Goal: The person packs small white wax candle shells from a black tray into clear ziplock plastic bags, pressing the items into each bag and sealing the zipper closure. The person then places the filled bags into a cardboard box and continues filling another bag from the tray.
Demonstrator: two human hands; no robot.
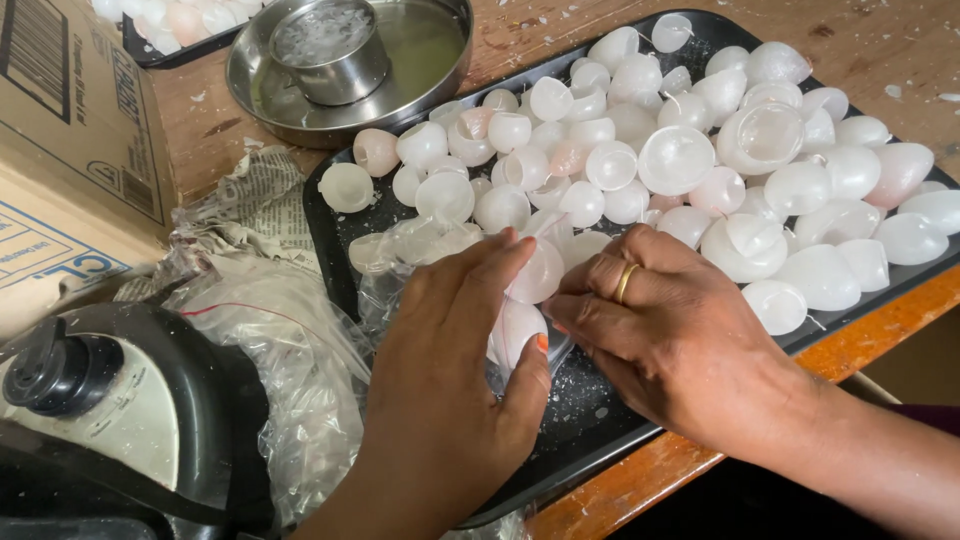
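A black tray [590, 415] on a wooden table carries several white and pale pink half-sphere shells [676, 159]. My left hand [455, 370] and my right hand [665, 335] meet at the tray's near side. Both grip a clear plastic bag [400, 250] with white shells [515, 330] inside it. My left thumb presses one shell through the plastic. A gold ring sits on a finger of my right hand.
A round steel plate [430, 60] with a small steel bowl [328, 45] stands at the back. A cardboard box [70, 140], crumpled newspaper [255, 205], loose plastic wrap [290, 370] and a black-lidded appliance [100, 400] crowd the left. A second tray [170, 45] shows at top left.
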